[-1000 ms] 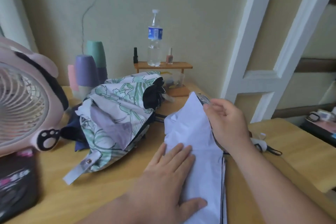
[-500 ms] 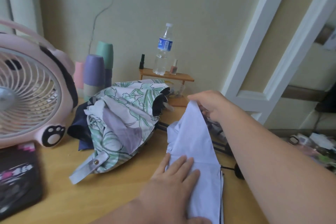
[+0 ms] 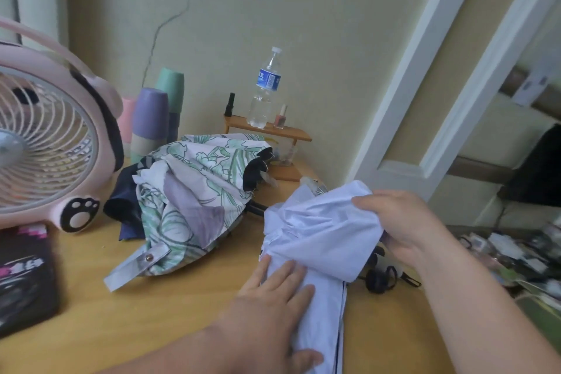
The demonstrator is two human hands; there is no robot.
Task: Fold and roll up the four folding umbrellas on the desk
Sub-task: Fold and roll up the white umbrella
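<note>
Head view: the white umbrella point(image 3: 321, 231) lies collapsed on the right side of the wooden desk point(image 3: 151, 313), and the left hand point(image 3: 273, 307) presses flat on its lower cloth, fingers straight and slightly spread. The right hand point(image 3: 400, 222) grips the upper canopy, fingers curled round a bunched fold turned down over the rest. Just left, the floral umbrella point(image 3: 197, 191) lies heaped over a navy umbrella point(image 3: 124, 209), with a pink fan point(image 3: 45, 143) at far left and a water bottle point(image 3: 265, 91) behind.
</note>
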